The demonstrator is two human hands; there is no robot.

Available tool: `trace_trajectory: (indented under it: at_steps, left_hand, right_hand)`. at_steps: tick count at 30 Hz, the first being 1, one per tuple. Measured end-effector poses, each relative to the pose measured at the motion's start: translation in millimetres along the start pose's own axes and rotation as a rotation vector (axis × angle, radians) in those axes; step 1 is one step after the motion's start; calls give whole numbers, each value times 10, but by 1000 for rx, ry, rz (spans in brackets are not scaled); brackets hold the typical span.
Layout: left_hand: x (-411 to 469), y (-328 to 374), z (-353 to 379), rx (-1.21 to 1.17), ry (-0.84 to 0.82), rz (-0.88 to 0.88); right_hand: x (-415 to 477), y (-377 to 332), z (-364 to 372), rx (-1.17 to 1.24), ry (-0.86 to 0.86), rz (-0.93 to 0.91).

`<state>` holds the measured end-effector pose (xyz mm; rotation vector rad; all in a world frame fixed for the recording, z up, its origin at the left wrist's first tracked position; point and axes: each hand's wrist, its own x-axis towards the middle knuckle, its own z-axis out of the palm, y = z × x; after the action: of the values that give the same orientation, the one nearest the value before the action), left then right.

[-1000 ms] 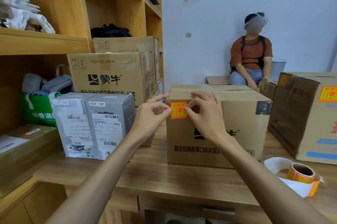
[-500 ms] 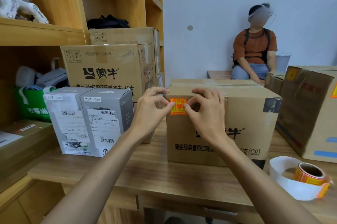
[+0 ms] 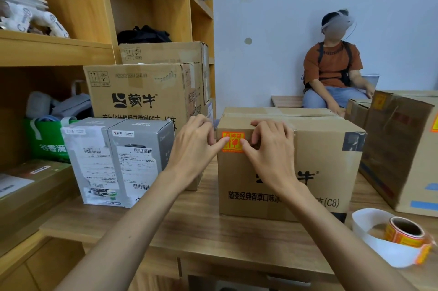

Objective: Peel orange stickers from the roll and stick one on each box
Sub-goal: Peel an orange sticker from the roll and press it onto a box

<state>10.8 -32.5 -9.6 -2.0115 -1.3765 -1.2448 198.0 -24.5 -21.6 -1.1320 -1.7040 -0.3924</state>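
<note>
Wooden desk runs under both forearms, with shelving beyond the left hand and a pale wall straight ahead, where a seated person in an orange shirt is visible.

Item 1, sticker: orange, close to square, so no clear long axis. It lies flat on the near face of the box, in that face's upper left corner, directly between the two thumbs. Its print stands upright, with the line of characters level along the top edge.

Item 2, box: brown carton, long axis running left to right across the desk, printed face towards the wearer, directly in front of both hands.

Item 3, left hand: thumb tip presses the sticker's left edge. The fingers are loosely bent near the box's left corner and grip nothing.

Item 4, right hand: thumb tip presses the sticker's lower right edge. The fingers are bent against the box face just under its top edge. Nothing is pinched or held.

Item 5, roll: lies on the desk well to the right of the right hand and nearer the wearer, core opening facing up, with a white liner curling round it.

Item 6: two grey cartons stand just left of the left hand. A larger carton stands beyond the right hand, an orange label showing at the frame's right edge.
</note>
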Motion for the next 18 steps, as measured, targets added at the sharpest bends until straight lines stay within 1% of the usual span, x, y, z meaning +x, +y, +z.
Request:
trace_trajectory:
  at_steps: [2,4,6,8,11,13,18]
  left_hand:
    - [8,-33,-24,-44,-27,-55]
    - [20,-72,-40,-172,-134,-116]
    - [48,-102,-40,-274,-237,-136]
    - [79,-94,-37,-355,-280,-156]
    - [111,-97,-12,-490,-246,-222]
    - [114,-115,15,-539,-225,-240]
    - [120,-115,51,-553,-195,-242]
  right_hand:
    - [21,4,-27,22,1,1]
    - [59,19,-45,22,-8,-3]
    - [125,56,-62,-10,-47,-51]
    - [197,108,-83,-72,-111,-111]
    - [263,193,-97,-33,-188,-102]
    - [261,224,-75,-8,-181,-96]
    - [241,221,-24,-70,-131,-136]
